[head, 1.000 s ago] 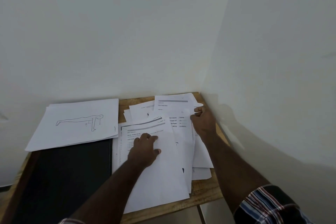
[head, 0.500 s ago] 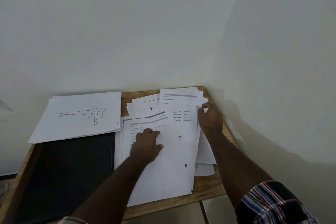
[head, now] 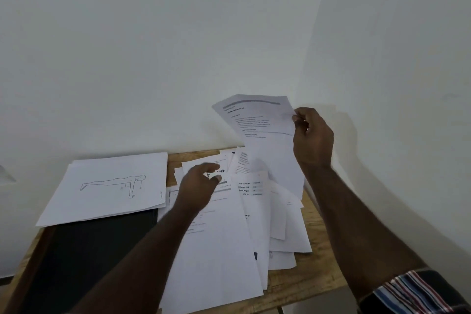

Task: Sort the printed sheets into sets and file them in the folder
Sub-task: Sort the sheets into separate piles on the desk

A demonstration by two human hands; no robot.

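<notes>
A printed sheet (head: 265, 135), headed by a grey bar and lines of text, is lifted off the pile at about one o'clock in the view, tilted against the white wall. The right hand (head: 312, 135) pinches its right edge between thumb and curled fingers. Below it, from five to six o'clock, the loose pile of printed sheets (head: 229, 250) lies fanned across the right half of the wooden table (head: 313, 280), sheets overlapping at odd angles. The left hand (head: 198, 186) is over the pile's far end, fingers loosely bent and holding nothing; whether it touches the paper I cannot tell. At nine o'clock from the pile, a stack topped by a line drawing of a plank pose (head: 109, 186) rests partly on a dark folder (head: 89, 257), which lies at seven o'clock. A striped sleeve (head: 413, 293) shows at four o'clock.
</notes>
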